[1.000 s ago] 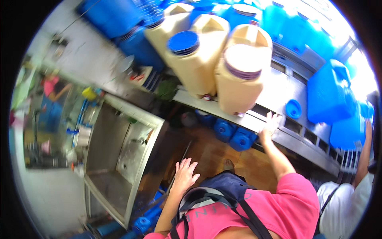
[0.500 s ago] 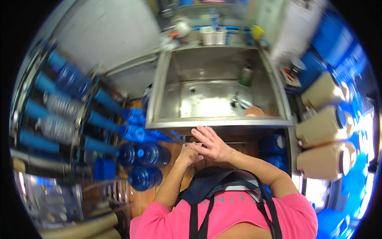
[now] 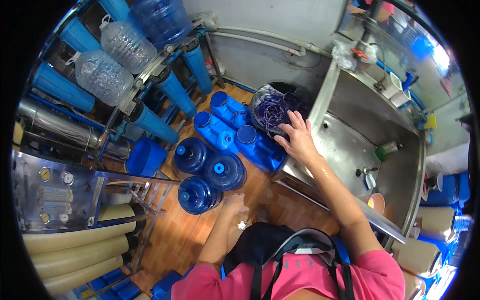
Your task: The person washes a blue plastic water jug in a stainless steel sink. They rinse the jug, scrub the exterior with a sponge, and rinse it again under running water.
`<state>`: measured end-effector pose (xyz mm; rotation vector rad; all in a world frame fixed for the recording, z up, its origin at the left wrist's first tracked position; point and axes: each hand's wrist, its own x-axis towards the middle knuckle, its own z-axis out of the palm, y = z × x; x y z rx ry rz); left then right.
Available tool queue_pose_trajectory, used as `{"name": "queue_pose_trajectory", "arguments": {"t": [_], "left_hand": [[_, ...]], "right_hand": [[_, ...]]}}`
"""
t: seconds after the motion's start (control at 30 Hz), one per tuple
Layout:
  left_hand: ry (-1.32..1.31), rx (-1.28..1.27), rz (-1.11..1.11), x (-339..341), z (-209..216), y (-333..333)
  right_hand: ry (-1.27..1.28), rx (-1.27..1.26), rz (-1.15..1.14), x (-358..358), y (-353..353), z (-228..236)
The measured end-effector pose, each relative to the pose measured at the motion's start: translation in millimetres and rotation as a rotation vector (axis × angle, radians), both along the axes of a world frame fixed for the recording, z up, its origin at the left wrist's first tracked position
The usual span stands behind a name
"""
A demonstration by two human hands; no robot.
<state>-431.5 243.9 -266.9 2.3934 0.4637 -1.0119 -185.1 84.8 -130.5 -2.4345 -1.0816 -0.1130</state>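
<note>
Three round blue water bottles point(image 3: 212, 172) are stood upright on the wooden floor point(image 3: 280, 200), each capped in lighter blue, and three blue rectangular jugs point(image 3: 235, 127) are laid side by side just behind them, running up toward a dark bin point(image 3: 275, 107) that is stuffed with a tangle of purple and blue plastic rings. A blue square tub point(image 3: 145, 156) is parked to the left of the round bottles, and two clear, crinkled bottles point(image 3: 112, 62) are racked above on a metal frame next to long blue filter housings point(image 3: 167, 97). Cream-coloured cylinders point(image 3: 75, 250) are stacked at lower left under a steel panel with small round gauges point(image 3: 52, 177). The right hand point(image 3: 297, 140) is stretched forward, palm down, fingers spread and released, resting on the edge of the bin where it meets the corner of the steel sink point(image 3: 350, 145); nothing is gripped by it. The left hand point(image 3: 234, 204) is held low, just beside the nearest round bottle, with the fingers curled; whether anything is pinched there can't really be made out. A green bottle point(image 3: 387, 149) is lying inside the sink, and a black bag with grey straps point(image 3: 272, 250) is worn on the chest over a pink shirt, so the floor right underneath is blocked from sight.
</note>
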Motion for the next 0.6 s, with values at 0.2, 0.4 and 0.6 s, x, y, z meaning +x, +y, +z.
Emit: {"name": "queue_pose_trajectory", "arguments": {"t": [0.2,0.4,0.6], "left_hand": [[-0.099,-0.479,0.301,61,-120,29],[-0.077,-0.718,0.901,165,-224,15],[-0.215,-0.753,1.230,258,-324,-14]], "right_hand": [[0.094,-0.127,0.082,12,13,-11],[0.073,-0.231,0.106,15,12,-6],[0.188,-0.275,0.111,23,14,-4]]}}
